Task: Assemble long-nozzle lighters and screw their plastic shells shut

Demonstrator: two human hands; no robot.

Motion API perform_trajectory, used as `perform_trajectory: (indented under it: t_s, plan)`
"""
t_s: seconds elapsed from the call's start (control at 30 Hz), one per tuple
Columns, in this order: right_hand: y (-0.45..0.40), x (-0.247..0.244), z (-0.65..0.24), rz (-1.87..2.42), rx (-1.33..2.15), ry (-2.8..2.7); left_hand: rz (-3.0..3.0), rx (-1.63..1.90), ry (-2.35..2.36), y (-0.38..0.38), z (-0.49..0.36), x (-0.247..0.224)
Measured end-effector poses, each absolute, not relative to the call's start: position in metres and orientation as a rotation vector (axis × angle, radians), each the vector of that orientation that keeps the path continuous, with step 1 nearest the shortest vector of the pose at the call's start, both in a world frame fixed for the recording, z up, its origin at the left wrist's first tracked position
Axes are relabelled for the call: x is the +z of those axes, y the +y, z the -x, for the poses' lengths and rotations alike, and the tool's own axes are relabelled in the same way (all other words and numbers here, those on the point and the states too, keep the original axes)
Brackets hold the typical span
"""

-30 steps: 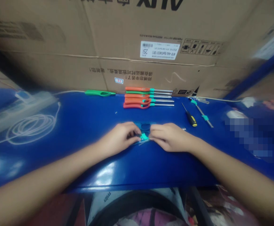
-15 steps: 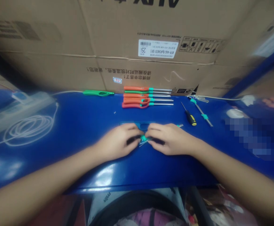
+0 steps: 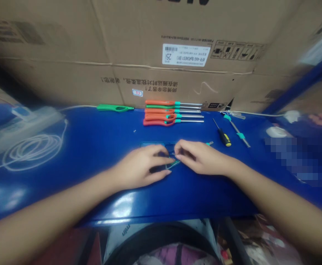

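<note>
My left hand (image 3: 141, 165) is curled over the middle of the blue table, thumb and fingertips closed about a small green part with thin pale wires (image 3: 175, 162). Facing it, my right hand (image 3: 206, 158) makes a pinch at the part's right end; what lies between those fingertips is too small and blurred to name. Under the fingertips is a blue flat holder (image 3: 152, 144), mostly covered by both hands. A thin piece with a green fitting (image 3: 210, 143) pokes out behind my right hand.
Several long-nosed lighters (image 3: 161, 117) lie stacked behind my hands, with a green lighter handle (image 3: 114, 108) to their left. A screwdriver (image 3: 225, 138) and a metal tube with green fittings (image 3: 236, 129) lie right. Coiled white cable (image 3: 34, 151) sits left; a cardboard box (image 3: 80, 44) stands behind.
My right hand has shifted slightly up and right, away from my left fingertips. My left fingers have spread somewhat, and more of the green part and its wires shows.
</note>
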State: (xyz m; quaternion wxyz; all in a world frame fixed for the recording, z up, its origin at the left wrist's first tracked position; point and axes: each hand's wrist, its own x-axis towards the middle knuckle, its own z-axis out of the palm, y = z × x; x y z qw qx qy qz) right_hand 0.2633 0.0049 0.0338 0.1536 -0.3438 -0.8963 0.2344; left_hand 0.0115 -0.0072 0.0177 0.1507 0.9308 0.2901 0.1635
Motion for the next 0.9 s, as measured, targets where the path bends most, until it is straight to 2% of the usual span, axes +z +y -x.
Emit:
perform_trajectory:
  t_s: [0.4, 0.6, 0.77, 0.9]
  plan:
    - [0.009, 0.033, -0.264, 0.999, 0.711, -2.574, -2.719, 0.401, 0.798, -0.01, -0.013, 0.017]
    - [0.009, 0.032, -0.268, 0.75, 0.647, -2.673, -2.679, 0.382, 0.809, -0.009, -0.012, 0.018]
    - [0.01, 0.033, -0.27, 0.727, 0.659, -2.67, -2.735, 0.384, 0.804, -0.008, -0.011, 0.021]
    - [0.025, 0.034, -0.281, 0.87, 0.414, -2.465, -2.826, 0.322, 0.852, -0.009, -0.012, 0.022]
